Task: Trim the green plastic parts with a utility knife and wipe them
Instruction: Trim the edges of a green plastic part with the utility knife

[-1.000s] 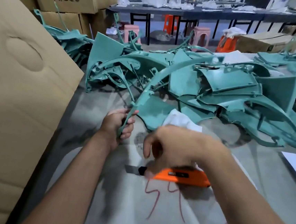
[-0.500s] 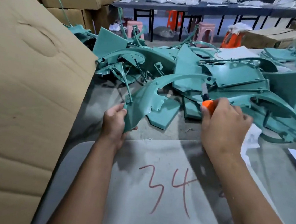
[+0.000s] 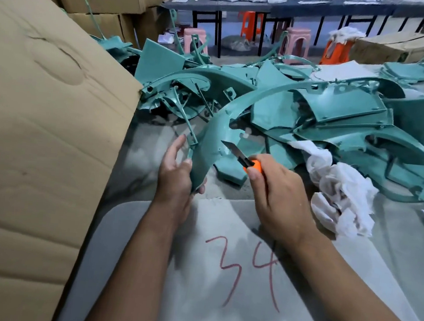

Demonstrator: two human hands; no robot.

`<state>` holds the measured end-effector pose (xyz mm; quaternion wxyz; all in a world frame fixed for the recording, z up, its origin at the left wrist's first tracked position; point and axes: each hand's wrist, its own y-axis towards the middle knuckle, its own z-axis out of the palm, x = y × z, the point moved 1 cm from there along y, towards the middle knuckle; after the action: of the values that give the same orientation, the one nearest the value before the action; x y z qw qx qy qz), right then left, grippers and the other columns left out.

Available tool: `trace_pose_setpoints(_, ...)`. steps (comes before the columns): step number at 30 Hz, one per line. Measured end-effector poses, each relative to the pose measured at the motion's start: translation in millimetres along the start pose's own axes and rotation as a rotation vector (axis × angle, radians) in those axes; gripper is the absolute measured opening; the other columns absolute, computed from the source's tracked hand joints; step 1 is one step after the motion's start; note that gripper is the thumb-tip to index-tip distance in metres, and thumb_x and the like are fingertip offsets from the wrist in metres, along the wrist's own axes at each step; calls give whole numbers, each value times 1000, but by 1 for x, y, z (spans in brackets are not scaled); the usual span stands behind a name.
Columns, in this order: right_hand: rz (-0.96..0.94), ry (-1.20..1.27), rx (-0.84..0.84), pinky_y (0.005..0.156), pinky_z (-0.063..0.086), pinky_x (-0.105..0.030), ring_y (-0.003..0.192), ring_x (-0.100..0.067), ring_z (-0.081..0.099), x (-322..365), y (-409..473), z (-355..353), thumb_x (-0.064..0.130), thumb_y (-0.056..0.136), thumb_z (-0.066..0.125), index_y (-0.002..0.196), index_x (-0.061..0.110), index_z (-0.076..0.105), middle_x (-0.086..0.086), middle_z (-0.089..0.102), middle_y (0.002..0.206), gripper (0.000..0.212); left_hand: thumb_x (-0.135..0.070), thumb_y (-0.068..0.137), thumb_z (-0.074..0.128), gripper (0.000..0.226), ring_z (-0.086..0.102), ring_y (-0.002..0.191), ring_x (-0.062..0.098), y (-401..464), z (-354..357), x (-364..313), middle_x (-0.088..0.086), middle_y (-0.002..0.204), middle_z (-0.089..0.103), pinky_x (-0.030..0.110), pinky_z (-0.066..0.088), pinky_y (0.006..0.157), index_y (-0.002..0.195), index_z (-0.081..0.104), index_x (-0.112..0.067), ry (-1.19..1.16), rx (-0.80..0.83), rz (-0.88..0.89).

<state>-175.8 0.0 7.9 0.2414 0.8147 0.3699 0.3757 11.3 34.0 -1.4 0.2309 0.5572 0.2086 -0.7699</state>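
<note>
- Bare grey table with red "34" mark at 6 o'clock; cardboard wall tight at 9 o'clock.
- Left hand gripping lower end of curved green part.
- Right hand clutching orange knife, blade on part's inner edge.
- White rag at 3 o'clock; green pile at 12.

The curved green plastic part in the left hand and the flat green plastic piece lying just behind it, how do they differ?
The curved green plastic part is a long arc held up off the table by the left hand; the flat green plastic piece is short, blocky and lies untouched. Both share the same teal colour.
</note>
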Motion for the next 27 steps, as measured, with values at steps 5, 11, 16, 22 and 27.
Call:
trace_pose_setpoints(5, 42, -102, 22, 53, 37, -40, 55, -24, 45, -4, 4, -1, 39, 110, 33, 90, 11, 51, 3, 48, 67, 39, 17, 97, 22, 67, 34, 38, 8, 1, 0, 3, 4, 70, 61, 17, 25, 32, 139, 61, -18, 15, 129, -117)
trace_pose_setpoints(11, 84, -168, 8, 52, 35, -41, 53, -28, 44, -3, 5, 1, 42, 109, 33, 89, 11, 50, 4, 44, 64, 40, 19, 94, 22, 67, 33, 39, 6, 2, 3, 1, 5, 69, 43, 15, 23, 29, 130, 65, -18, 25, 179, -234)
trace_pose_setpoints(16, 86, -102, -52, 52, 36, -42, 54, -31, 46, 0, 6, 2, 38, 110, 36, 90, 6, 53, -2, 49, 64, 41, 15, 97, 23, 60, 33, 37, 5, 0, 8, 1, 4, 62, 43, 14, 23, 27, 118, 68, -18, -80, 199, -306)
trace_pose_setpoints(22, 61, -12, -141, 48, 34, -37, 51, -21, 43, 0, 5, 1, 33, 110, 38, 92, 9, 51, 2, 47, 64, 33, -2, 103, 23, 37, 38, 34, 7, -11, 23, 4, 8, 66, 44, 12, 24, 24, 118, 56, -8, -327, 287, -543)
trace_pose_setpoints(27, 65, -4, -172, 51, 26, -29, 51, -14, 38, -2, 4, 3, 34, 111, 37, 89, 16, 45, 9, 40, 63, 29, -8, 105, 25, 29, 39, 34, 6, -16, 27, 2, 7, 68, 43, 12, 23, 23, 107, 53, -6, -391, 340, -642)
